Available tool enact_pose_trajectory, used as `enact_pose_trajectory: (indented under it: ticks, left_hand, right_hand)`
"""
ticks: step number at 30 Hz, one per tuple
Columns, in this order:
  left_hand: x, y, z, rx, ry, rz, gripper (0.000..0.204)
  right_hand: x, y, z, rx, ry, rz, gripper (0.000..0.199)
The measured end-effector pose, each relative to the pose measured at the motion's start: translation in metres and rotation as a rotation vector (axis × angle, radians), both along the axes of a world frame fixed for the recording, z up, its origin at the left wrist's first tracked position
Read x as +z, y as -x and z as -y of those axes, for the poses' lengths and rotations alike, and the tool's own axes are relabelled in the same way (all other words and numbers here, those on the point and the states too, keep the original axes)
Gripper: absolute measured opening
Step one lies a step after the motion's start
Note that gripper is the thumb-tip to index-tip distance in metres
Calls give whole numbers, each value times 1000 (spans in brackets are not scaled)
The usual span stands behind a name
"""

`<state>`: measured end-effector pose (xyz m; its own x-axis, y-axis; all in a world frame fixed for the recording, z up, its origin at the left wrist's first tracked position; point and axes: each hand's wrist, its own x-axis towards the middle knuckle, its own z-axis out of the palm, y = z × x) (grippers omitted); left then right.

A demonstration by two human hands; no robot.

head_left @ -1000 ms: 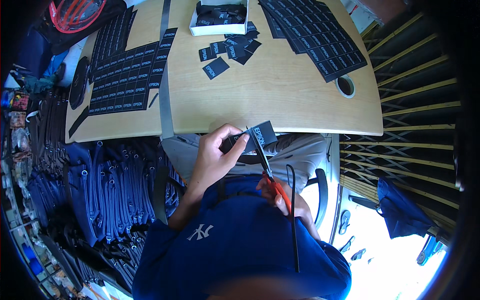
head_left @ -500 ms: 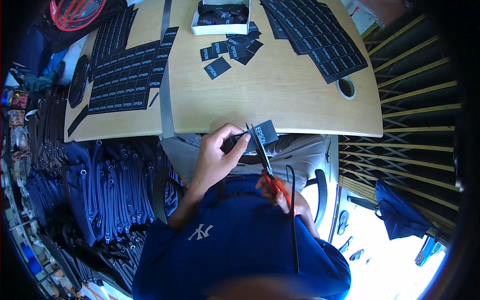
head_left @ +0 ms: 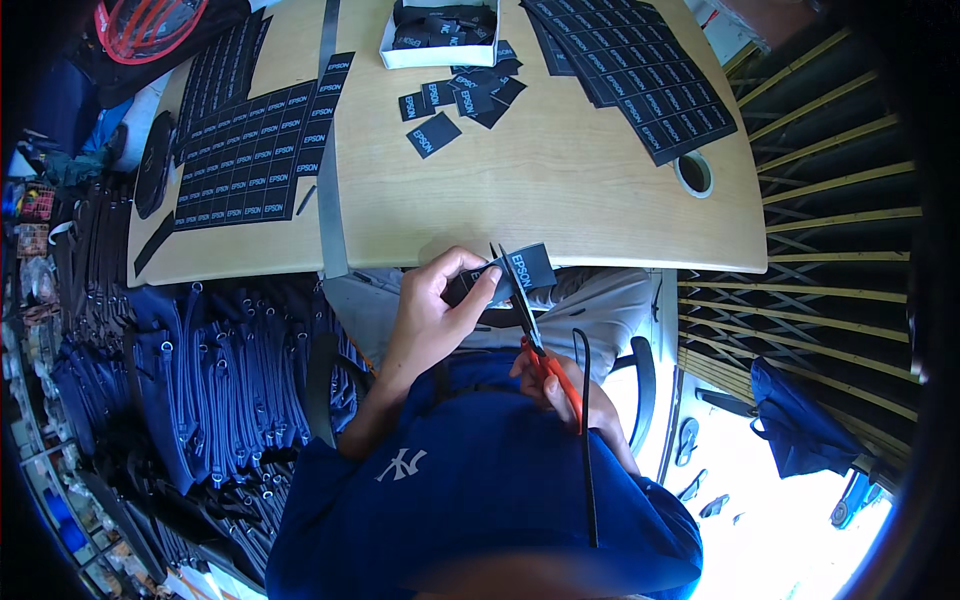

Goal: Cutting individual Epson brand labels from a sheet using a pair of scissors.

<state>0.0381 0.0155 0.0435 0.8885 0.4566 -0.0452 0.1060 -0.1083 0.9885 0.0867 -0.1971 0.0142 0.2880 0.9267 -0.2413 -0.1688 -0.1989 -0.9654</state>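
Just off the table's near edge, my left hand (head_left: 432, 312) pinches a short strip of black printed labels (head_left: 533, 267) between thumb and fingers. The strip's right end sticks out past the scissors. My right hand (head_left: 598, 408) is closed round the red handles of the scissors (head_left: 564, 384), low in front of my blue shirt. Their blades point up and away from me and lie across the strip, right beside my left thumb. The tips stand slightly apart. I cannot tell how far the cut goes.
Cut labels (head_left: 435, 136) lie loose below a white box (head_left: 440, 58) of black pieces. Uncut label sheets (head_left: 250, 160) cover the table's left, with more sheets (head_left: 640, 75) at right beside a tape roll (head_left: 693, 175). Dark blue straps (head_left: 220, 380) hang at left; a folding gate (head_left: 800, 290) stands right.
My right hand and the scissor handles have shifted slightly, with the blades still across the strip. My left hand keeps its pinch in nearly the same place.
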Motion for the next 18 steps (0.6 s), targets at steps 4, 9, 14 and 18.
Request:
enact_pose_trajectory:
  ticks: [4,9,14,18]
  left_hand:
    - [3,-3,-1,-6,24,-2,12]
    - [0,-3,-4,5,32,5,12]
    - [6,-12,-9,-43,-19,30,12]
    - [6,-14,-15,-43,23,24,12]
  right_hand:
    - [5,2,-4,-24,63,-4,66]
    - [-1,4,-7,-53,49,-20,58]
    - [12,0,-7,-97,77,25,51]
    - [10,-4,-13,-138,44,73,48]
